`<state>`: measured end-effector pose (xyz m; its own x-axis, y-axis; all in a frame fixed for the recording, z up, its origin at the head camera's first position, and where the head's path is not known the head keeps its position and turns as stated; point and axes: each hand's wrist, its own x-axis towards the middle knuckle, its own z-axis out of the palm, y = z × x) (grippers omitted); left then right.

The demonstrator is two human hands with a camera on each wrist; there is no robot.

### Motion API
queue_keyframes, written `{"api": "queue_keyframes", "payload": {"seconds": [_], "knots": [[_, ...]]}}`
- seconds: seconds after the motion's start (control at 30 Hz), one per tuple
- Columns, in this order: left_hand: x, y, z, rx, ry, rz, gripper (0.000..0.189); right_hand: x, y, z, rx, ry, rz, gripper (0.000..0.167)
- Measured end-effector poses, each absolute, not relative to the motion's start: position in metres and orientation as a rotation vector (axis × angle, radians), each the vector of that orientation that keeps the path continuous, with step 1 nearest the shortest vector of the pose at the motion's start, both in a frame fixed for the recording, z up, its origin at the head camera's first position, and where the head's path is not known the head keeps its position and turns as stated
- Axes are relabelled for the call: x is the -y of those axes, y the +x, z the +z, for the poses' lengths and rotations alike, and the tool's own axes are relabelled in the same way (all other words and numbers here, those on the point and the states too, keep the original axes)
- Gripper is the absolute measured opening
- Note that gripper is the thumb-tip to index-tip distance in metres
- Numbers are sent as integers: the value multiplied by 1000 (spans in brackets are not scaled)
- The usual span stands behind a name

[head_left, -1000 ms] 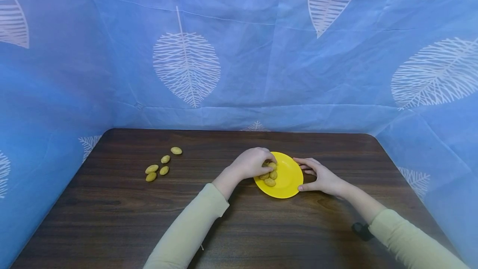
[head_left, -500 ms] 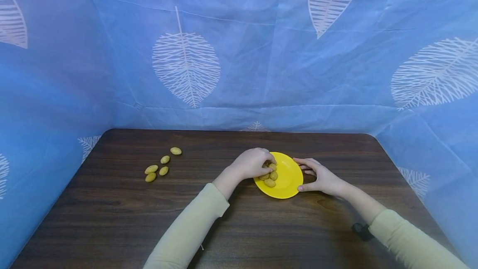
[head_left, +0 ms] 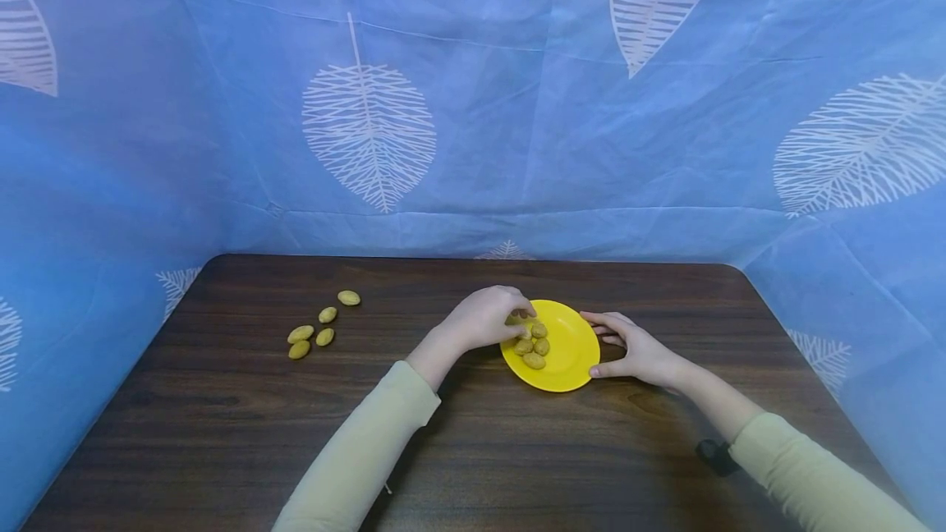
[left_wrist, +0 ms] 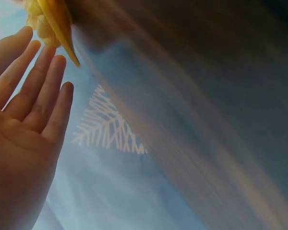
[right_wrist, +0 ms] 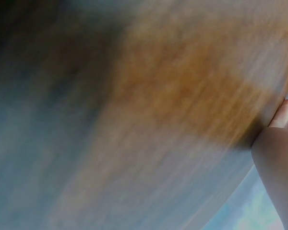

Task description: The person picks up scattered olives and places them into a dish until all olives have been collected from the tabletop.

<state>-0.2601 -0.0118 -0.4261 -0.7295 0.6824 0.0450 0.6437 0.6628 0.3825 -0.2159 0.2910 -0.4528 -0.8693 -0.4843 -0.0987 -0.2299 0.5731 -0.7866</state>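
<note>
The yellow plate [head_left: 575, 351] lies on the dark wooden table, with several oval, yellow-brown, nut-like pieces [head_left: 534, 360] clustered on its left part. My left hand [head_left: 484, 318] hovers at the plate's left edge, fingertips overlapping the pieces in the head view. Its fingers [left_wrist: 32, 96] are extended and nothing is held in them. On the plate's right side, my right hand [head_left: 639, 351] holds the rim, thumb at the near side and forefinger at the far side. Only a bit of that hand shows at the right edge of the right wrist view.
Several more of the oval pieces [head_left: 299, 334] lie loose at the table's back left. The brown table [head_left: 473, 442] has rounded back corners. A blue cloth [head_left: 480, 130] with white leaf patterns hangs behind it and at both sides. A small dark object [head_left: 715, 456] sits beside the right sleeve.
My left hand has loosened its fingers and drawn back slightly to the left, uncovering more of the pieces on the plate. The right hand and the plate have hardly moved.
</note>
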Motion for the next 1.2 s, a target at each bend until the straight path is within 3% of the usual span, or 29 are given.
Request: {"api": "queue_keyframes", "payload": {"seconds": [1.2], "knots": [[150, -262, -412, -2990, 764, 736, 28, -292, -216, -453, -2513, -594, -1196, 87]]}}
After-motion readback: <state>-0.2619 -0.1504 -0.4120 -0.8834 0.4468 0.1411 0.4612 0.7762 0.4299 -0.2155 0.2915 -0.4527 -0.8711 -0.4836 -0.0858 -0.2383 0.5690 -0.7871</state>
